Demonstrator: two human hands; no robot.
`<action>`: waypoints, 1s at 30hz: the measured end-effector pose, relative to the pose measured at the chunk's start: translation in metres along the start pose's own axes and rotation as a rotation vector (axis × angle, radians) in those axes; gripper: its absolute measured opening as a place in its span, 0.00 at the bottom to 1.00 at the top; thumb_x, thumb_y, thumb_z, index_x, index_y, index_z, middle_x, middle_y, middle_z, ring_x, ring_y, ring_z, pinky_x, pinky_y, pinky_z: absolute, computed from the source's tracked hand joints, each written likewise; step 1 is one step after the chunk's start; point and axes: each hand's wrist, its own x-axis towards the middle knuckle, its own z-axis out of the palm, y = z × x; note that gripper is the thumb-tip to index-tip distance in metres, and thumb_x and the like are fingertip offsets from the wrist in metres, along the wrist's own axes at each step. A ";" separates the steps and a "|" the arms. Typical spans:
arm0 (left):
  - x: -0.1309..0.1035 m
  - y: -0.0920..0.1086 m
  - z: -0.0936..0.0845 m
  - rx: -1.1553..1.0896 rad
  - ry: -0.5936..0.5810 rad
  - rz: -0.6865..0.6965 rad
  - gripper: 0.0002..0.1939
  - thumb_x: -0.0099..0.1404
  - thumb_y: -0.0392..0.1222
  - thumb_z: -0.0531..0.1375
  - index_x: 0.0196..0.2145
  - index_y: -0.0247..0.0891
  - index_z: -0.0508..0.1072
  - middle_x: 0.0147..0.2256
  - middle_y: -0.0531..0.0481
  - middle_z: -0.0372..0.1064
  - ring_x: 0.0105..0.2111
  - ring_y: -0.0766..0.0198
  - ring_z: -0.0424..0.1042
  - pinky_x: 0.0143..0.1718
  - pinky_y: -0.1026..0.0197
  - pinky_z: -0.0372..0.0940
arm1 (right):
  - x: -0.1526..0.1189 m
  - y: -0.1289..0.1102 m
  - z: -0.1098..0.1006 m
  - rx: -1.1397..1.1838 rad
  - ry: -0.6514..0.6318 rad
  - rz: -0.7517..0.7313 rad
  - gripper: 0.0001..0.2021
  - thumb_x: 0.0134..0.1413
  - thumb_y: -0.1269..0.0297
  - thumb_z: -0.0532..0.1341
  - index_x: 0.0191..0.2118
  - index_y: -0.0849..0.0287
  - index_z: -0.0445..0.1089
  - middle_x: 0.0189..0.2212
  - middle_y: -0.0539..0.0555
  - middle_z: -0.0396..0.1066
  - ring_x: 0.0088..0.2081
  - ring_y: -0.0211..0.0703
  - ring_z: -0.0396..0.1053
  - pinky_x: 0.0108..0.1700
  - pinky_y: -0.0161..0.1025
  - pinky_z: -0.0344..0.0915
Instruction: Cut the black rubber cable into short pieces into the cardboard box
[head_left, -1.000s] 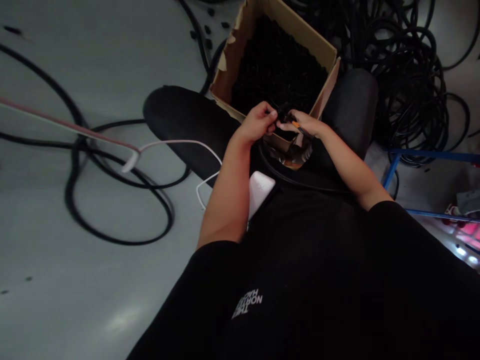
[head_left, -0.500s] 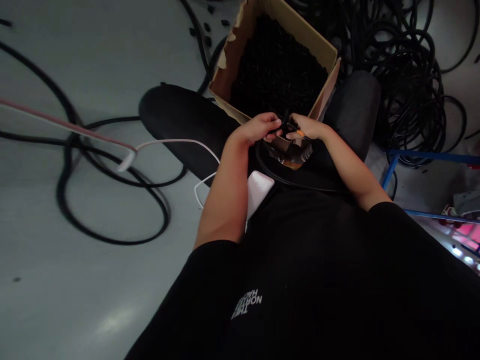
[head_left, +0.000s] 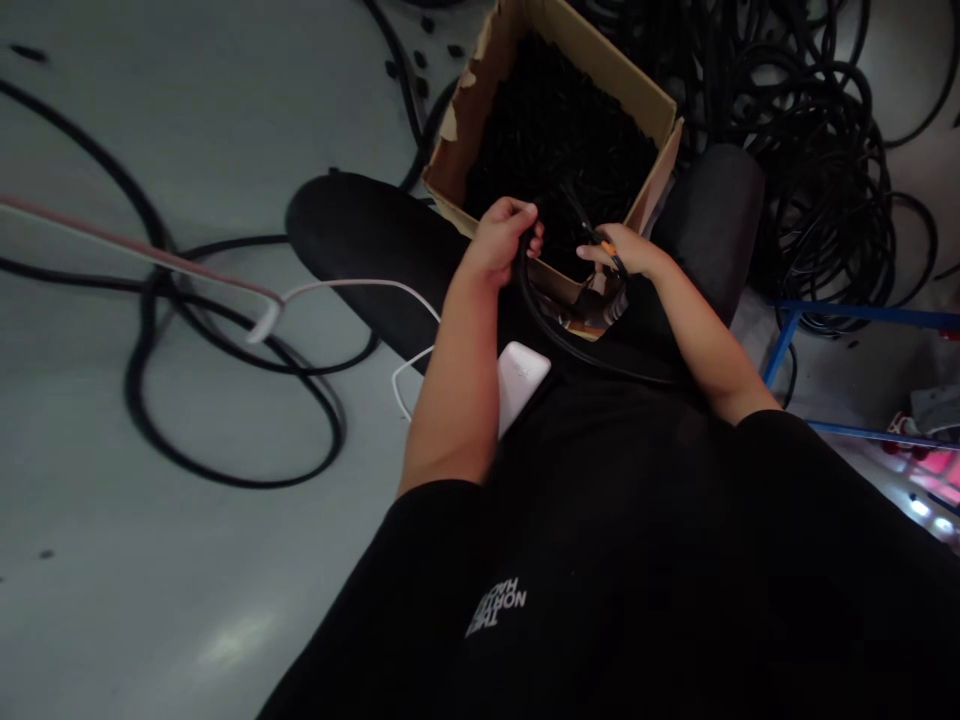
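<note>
My left hand is closed around a black hose, near its upper end, at the near edge of the cardboard box. From that hand the hose curves down across my lap and passes under my right forearm. In my right hand are what look like scissors with orange and black handles. Their dark blades point up and left over the box, apart from the hose. Short black pieces fill much of the box, which stands between my legs.
Coils of black hose lie heaped on the floor at the right, near a blue metal frame. More hose loops at the left. A white power bank with a white cable rests on my lap. Several black bits lie beyond the box.
My hands were close together at the box's near edge. Now they are apart: the left has risen slightly with the hose, and the scissors show more plainly in the right.
</note>
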 end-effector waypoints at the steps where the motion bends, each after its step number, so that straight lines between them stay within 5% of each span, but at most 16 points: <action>1: 0.001 0.000 0.001 -0.018 0.012 0.004 0.21 0.79 0.53 0.76 0.39 0.46 0.69 0.25 0.56 0.69 0.22 0.66 0.68 0.23 0.67 0.62 | 0.002 0.001 0.001 0.019 0.000 0.000 0.27 0.67 0.42 0.82 0.40 0.52 0.66 0.28 0.46 0.66 0.31 0.42 0.66 0.34 0.38 0.69; 6: 0.006 -0.005 0.001 -0.051 -0.014 0.060 0.16 0.77 0.54 0.78 0.46 0.43 0.79 0.32 0.51 0.77 0.33 0.59 0.82 0.35 0.62 0.74 | 0.012 0.003 0.009 0.090 0.059 0.026 0.26 0.68 0.48 0.82 0.43 0.52 0.65 0.33 0.45 0.66 0.35 0.40 0.69 0.37 0.35 0.73; 10: 0.016 -0.011 -0.005 -0.096 0.068 0.139 0.19 0.74 0.52 0.82 0.48 0.40 0.82 0.37 0.51 0.79 0.36 0.63 0.82 0.39 0.64 0.73 | 0.014 0.000 0.014 0.176 0.072 0.048 0.25 0.73 0.45 0.79 0.46 0.53 0.66 0.36 0.47 0.71 0.35 0.38 0.71 0.34 0.32 0.71; 14: 0.020 -0.012 -0.003 -0.041 0.065 0.184 0.25 0.73 0.63 0.82 0.47 0.43 0.80 0.34 0.52 0.77 0.37 0.60 0.84 0.38 0.63 0.74 | 0.013 -0.005 0.019 0.212 0.062 0.041 0.26 0.73 0.42 0.79 0.47 0.54 0.67 0.38 0.49 0.74 0.34 0.38 0.71 0.34 0.32 0.72; 20: 0.008 -0.005 0.007 0.042 -0.047 0.123 0.35 0.76 0.83 0.70 0.52 0.48 0.78 0.28 0.54 0.72 0.33 0.57 0.83 0.33 0.60 0.71 | 0.014 -0.004 0.022 0.175 0.007 -0.036 0.28 0.71 0.40 0.81 0.44 0.54 0.67 0.37 0.48 0.70 0.38 0.41 0.72 0.41 0.37 0.78; 30: 0.006 0.008 0.001 0.133 -0.059 0.166 0.31 0.79 0.83 0.64 0.47 0.52 0.77 0.25 0.55 0.58 0.28 0.58 0.71 0.26 0.54 0.61 | -0.005 -0.028 0.005 0.281 0.144 0.087 0.24 0.72 0.46 0.80 0.45 0.53 0.66 0.37 0.50 0.73 0.34 0.41 0.72 0.34 0.35 0.75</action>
